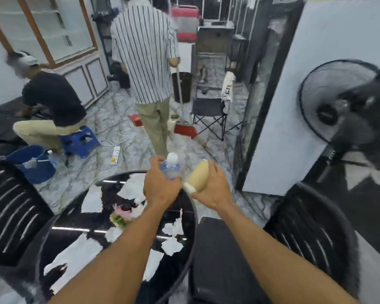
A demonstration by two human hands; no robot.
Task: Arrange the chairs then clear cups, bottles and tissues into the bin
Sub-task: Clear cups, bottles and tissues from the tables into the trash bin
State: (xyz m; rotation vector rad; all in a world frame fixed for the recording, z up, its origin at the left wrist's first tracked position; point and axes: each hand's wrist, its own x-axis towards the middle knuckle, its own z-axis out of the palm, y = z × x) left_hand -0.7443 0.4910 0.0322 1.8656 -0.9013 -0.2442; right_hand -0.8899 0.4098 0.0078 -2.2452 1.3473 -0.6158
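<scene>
My left hand grips a clear plastic water bottle with a white cap and blue label, held upright over the far edge of the round black table. My right hand holds a beige bottle with a white cap, tilted with the cap toward me. Several white torn tissues lie scattered on the table around a small flower decoration. One black slatted chair stands left of the table, another at its right.
A person in a striped shirt stands ahead with a broom and red dustpan. Another person sits on a blue stool. A blue bin, power strip, folding chair and standing fan surround.
</scene>
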